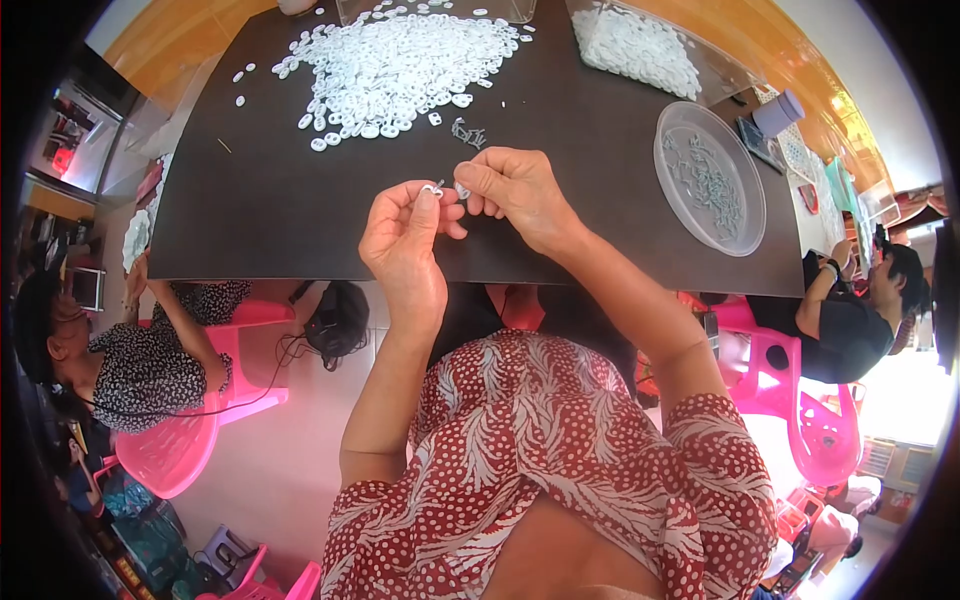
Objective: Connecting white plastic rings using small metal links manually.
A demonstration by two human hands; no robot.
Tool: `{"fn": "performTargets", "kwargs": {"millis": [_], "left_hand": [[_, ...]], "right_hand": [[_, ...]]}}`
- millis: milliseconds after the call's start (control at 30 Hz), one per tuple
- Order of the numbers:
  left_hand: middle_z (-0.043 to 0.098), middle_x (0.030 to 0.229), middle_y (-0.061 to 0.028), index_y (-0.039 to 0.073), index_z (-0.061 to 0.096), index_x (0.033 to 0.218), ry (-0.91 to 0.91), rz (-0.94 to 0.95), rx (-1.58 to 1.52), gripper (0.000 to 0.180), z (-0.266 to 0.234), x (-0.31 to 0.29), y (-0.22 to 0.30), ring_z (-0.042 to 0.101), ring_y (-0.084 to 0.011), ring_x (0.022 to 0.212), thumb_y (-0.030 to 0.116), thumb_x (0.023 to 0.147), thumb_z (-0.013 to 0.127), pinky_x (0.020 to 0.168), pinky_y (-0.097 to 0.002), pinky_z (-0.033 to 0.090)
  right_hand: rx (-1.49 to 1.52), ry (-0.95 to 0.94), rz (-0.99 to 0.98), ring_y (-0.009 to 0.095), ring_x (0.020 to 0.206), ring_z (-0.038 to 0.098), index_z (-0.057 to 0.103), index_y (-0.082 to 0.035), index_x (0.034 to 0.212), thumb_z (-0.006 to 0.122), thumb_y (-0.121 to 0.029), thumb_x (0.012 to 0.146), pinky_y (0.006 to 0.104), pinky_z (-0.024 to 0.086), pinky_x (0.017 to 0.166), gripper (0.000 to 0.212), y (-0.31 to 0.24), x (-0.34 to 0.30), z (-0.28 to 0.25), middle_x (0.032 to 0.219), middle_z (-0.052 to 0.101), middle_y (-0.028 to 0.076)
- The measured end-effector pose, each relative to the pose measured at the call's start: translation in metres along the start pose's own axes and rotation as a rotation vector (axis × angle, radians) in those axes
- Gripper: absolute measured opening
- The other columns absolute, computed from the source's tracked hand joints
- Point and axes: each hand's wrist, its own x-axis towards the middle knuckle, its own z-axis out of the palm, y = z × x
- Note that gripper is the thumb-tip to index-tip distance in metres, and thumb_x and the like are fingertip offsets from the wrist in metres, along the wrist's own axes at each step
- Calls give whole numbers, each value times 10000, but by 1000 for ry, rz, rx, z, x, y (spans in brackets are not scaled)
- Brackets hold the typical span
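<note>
My left hand (408,235) pinches a small white plastic piece (433,189) between thumb and fingertips, and a short grey screw seems to stick up from it. Right beside it, my right hand (525,198) is closed, thumb against forefinger, on a tiny pale piece (461,190) whose kind is too small to tell. Both hands are above the near part of the dark table. Just beyond them lies a little heap of grey screws (468,134). Farther back spreads a large pile of white oval plastic pieces with holes (400,75).
At right on the dark table (270,215) stands a round clear tub (748,215) with grey screws. A clear bin (725,88) of white pieces is at the far right. People sit on pink chairs at left (165,455) and right (820,430).
</note>
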Motion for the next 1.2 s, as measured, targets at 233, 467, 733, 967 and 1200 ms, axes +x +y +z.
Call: {"fn": "performTargets", "kwargs": {"millis": [233,467,733,967,1200], "left_hand": [[640,826,-143,-38,560,929,-1,-72,-45,107,5,-7,-6,642,-195,684,65,908,541,552,-274,528],[641,825,-149,-41,559,932,-49,-104,-65,113,16,-12,-6,650,-211,691,68,907,543,544,-277,531],[643,833,-157,-44,563,926,-35,-146,-68,116,21,-13,-8,646,-206,680,68,909,539,533,-278,529],[643,793,-150,-50,560,919,-59,-173,-67,106,21,-17,-9,624,-165,613,54,895,556,495,-251,503],[643,781,-143,-52,563,936,-58,-167,-3,116,20,-17,-7,619,-168,599,55,891,562,476,-260,491]], "right_hand": [[10,112,-135,61,585,519,645,15,796,583,-141,875,215,422,520,185,6,-18,3,650,582,16],[51,121,-127,53,615,525,645,15,846,577,-124,885,202,432,538,159,2,-28,-9,701,596,13],[59,246,-236,51,604,524,650,8,850,586,-123,881,204,433,526,149,7,-33,-5,717,598,15],[107,200,-61,49,576,487,659,8,903,579,-115,873,179,396,527,150,4,-32,-18,699,586,10],[146,82,10,71,675,510,635,26,935,580,-78,852,201,425,609,144,-2,-33,-25,777,616,41]]}}
